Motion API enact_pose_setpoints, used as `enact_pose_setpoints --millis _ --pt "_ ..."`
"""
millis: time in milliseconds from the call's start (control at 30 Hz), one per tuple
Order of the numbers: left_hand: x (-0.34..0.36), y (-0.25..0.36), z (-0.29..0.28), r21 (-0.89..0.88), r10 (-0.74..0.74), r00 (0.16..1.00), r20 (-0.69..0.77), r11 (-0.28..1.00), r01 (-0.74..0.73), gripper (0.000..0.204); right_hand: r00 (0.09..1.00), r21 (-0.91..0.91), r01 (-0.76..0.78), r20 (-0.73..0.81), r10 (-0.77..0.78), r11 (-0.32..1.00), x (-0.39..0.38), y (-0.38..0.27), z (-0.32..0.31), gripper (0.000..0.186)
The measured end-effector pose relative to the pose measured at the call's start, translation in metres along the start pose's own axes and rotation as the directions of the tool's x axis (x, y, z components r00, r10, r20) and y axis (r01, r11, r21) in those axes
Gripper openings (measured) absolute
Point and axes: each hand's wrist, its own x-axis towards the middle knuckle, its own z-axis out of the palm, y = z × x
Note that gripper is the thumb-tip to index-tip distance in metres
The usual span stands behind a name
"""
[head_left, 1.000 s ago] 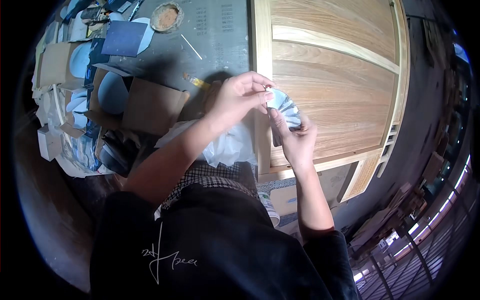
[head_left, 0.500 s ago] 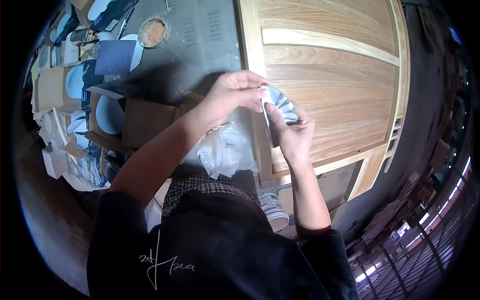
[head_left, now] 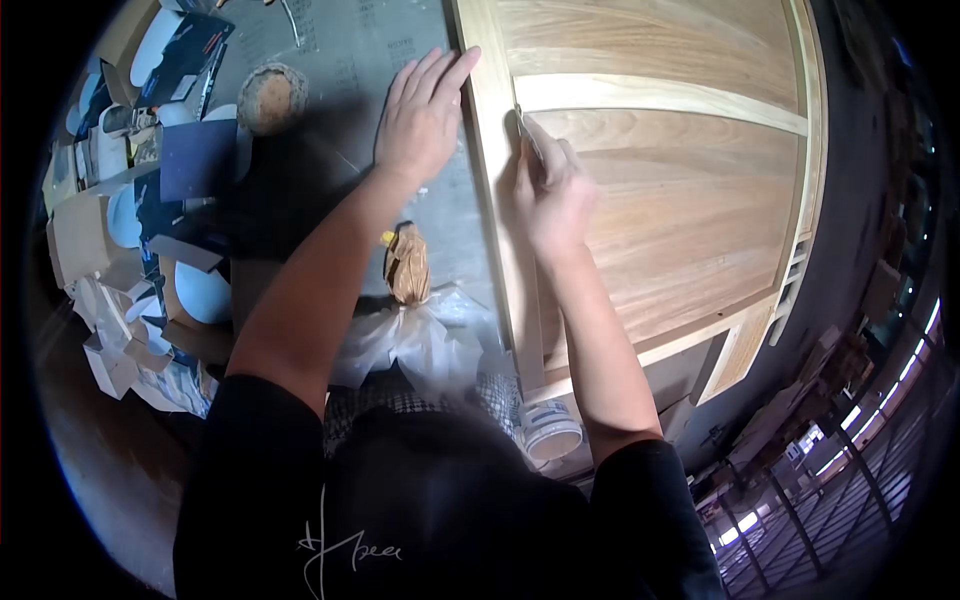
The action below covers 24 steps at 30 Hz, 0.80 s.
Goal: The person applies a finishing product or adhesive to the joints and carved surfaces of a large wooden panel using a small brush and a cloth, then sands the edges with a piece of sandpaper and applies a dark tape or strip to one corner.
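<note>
Pinching a thin grey sheet (head_left: 530,138) at the inner edge of a pale frame (head_left: 494,150) around a wooden panel (head_left: 680,200), right hand (head_left: 558,205) with grip closed on it, left hand (head_left: 420,120) with grip spread and empty over the grey worktop (head_left: 350,85), one fingertip (head_left: 470,57) at the frame

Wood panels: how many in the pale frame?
2: upper panel above the crossbar, lower panel below it, partly behind the right hand; more may lie past the top edge.

Grey tabletop (head_left: 455,225) | left: opened cardboard boxes (head_left: 80,235) | far side: round crusted dish (head_left: 272,98) | near edge: brown bundle (head_left: 408,268), plastic bag (head_left: 428,338)
</note>
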Motion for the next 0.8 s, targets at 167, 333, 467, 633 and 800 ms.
enact_pose_setpoints --millis 167,333,467,633,800 --pt "0.003 0.004 -0.001 0.027 0.004 1.000 0.011 1.000 -0.004 0.054 0.999 -0.159 0.043 0.006 -0.043 0.986 -0.001 -0.006 0.008 0.045" --pt "0.001 -0.004 -0.002 -0.014 0.026 0.999 -0.036 1.000 -0.026 0.059 0.994 -0.194 0.108 0.056 -0.098 0.975 0.003 -0.012 0.009 0.048" --pt "0.001 0.007 0.002 -0.014 0.030 0.999 -0.021 0.999 -0.030 0.059 0.992 -0.194 0.122 -0.014 -0.127 0.974 0.009 -0.009 0.011 0.044" --pt "0.007 -0.005 0.006 -0.005 0.077 0.994 -0.076 0.997 -0.078 0.059 0.996 -0.166 0.074 0.067 -0.064 0.983 0.066 -0.017 0.026 0.040" --pt "0.006 -0.001 0.005 0.020 0.040 0.997 -0.059 0.999 -0.039 0.059 0.998 -0.137 0.037 -0.038 -0.043 0.990 0.017 -0.006 0.024 0.038"
